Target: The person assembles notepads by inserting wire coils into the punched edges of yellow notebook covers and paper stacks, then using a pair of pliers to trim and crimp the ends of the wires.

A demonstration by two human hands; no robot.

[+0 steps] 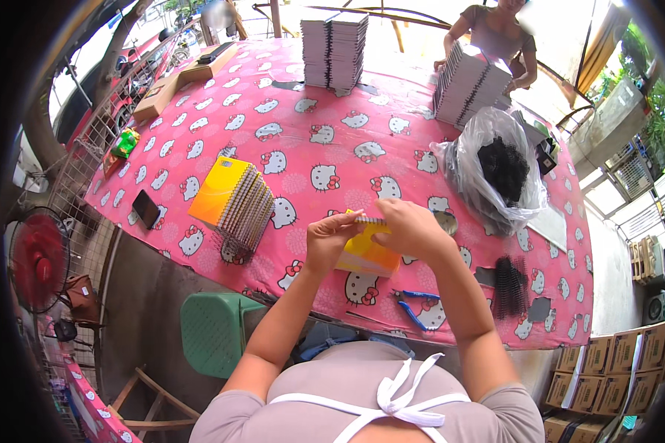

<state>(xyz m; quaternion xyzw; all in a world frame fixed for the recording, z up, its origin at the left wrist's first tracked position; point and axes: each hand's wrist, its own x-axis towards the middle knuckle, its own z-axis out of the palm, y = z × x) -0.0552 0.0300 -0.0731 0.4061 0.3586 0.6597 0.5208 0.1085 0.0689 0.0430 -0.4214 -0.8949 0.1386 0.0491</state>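
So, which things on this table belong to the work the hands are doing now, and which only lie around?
In the work:
- left hand and right hand, both on the yellow notebook at its wire spiral
- stack of bound yellow notebooks
- loose black spirals
- bag of black spirals

Lying about:
- blue-handled pliers
- black phone
- green stool
- red fan

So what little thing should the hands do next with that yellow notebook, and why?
Probably keep twisting the wire spiral along the top edge of the yellow notebook. The left hand and right hand both pinch that edge, with the spiral between them. The blue pliers lie on the table close by, untouched, perhaps for the wire's end.
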